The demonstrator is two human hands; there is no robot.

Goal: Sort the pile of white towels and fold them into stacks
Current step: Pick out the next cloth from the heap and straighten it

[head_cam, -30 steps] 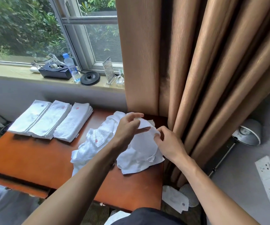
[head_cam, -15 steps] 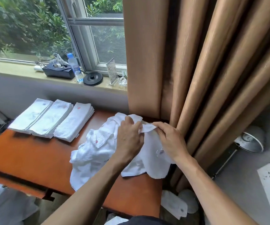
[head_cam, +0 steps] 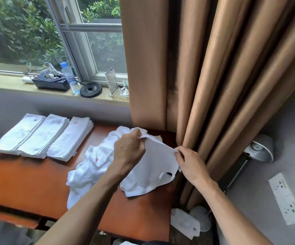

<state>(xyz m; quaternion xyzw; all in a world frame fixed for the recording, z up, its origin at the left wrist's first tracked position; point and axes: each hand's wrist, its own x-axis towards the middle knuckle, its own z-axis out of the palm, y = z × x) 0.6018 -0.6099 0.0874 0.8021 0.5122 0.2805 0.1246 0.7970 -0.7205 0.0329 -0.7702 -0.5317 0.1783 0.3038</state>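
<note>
Drawn wider apart than half a second ago: left hand [head_cam: 129,151] and right hand [head_cam: 191,163], with more of the white towel [head_cam: 150,172] stretched along its upper edge between them. Grasping one corner in the curled fingers of the left hand, pinching the other between thumb and fingers of the right. Hanging from that raised edge, with the lower hem resting on the counter [head_cam: 28,183] at its right end and touching the unsorted pile [head_cam: 90,172]. Further left, well apart from the pile, three folded stacks [head_cam: 42,137] side by side. Just beside the right hand, the brown curtain [head_cam: 214,85]; down on the floor past the counter's right edge, a fallen towel [head_cam: 185,225].

Likely to go wrong from here: dragging neighbouring cloth out of the pile while lifting, given the contact at the hem; brushing the curtain on a wider spread; losing a corner from so light a pinch, and so sending this one off the right edge to the floor as well.
</note>
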